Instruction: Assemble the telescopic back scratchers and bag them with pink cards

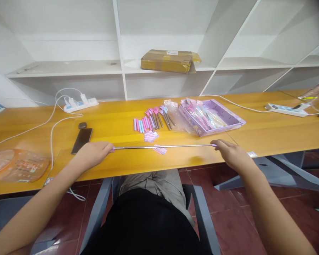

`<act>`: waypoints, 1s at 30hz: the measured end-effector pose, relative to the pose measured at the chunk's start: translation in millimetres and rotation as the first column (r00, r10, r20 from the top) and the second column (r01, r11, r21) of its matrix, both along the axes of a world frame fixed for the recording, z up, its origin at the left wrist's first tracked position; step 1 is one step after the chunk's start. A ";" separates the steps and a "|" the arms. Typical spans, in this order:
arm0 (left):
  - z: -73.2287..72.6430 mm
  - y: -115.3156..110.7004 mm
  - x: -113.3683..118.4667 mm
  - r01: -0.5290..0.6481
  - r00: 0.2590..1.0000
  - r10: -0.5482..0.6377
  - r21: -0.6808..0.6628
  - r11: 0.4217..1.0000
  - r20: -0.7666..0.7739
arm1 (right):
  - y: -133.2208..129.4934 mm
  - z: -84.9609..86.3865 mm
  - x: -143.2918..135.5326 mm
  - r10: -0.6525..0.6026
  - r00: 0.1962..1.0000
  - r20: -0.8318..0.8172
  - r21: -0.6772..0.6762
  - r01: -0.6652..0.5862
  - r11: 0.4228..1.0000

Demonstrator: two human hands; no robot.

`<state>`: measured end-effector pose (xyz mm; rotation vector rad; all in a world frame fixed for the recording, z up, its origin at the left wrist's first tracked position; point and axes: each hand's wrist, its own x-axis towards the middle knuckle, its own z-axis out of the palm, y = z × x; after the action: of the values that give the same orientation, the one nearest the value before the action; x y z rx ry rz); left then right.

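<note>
A thin metal telescopic back scratcher [162,146] is stretched out level between my two hands, above the table's front edge. My left hand [95,153] is closed on one end, where a bit of purple shows. The other purple end is pinched in my right hand [231,152]; my fingers hide which end is the claw. Behind the rod lie several short back scratchers [158,117] with pink, purple and blue hand-shaped heads. Beside them is a row of pink, blue and purple handle sleeves [142,125]. Small printed cards [150,136] lie in front, one partly under the rod's line.
A purple display box [234,124] with bagged items stands right of the scratchers, beside clear plastic wrap [179,120]. A phone [82,140] and an orange plastic bag [21,165] lie at left. Power strips [81,105] trail white cables. A cardboard box [167,61] sits on the shelf.
</note>
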<state>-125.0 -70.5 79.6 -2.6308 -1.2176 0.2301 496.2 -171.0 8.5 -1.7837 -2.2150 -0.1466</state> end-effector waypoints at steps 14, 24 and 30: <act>-32.5 -9.8 117.5 0.059 0.991 -0.050 -0.070 0.996 0.122 | 54.6 38.3 -228.2 0.273 0.934 0.232 -0.068 -0.264 0.962; -26.9 -6.7 98.0 0.115 0.990 -0.105 -0.103 0.988 0.093 | 42.5 39.2 -252.2 0.275 0.943 0.185 -0.160 -0.247 0.956; -21.4 -15.3 110.2 -0.067 0.988 0.080 -0.098 0.993 0.130 | 46.3 39.8 -254.2 0.305 0.922 0.238 -0.114 -0.285 0.952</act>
<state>-14.8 -85.8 58.2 -2.7226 -1.3802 0.1285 242.0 -124.7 48.2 -1.5125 -2.6758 -0.2376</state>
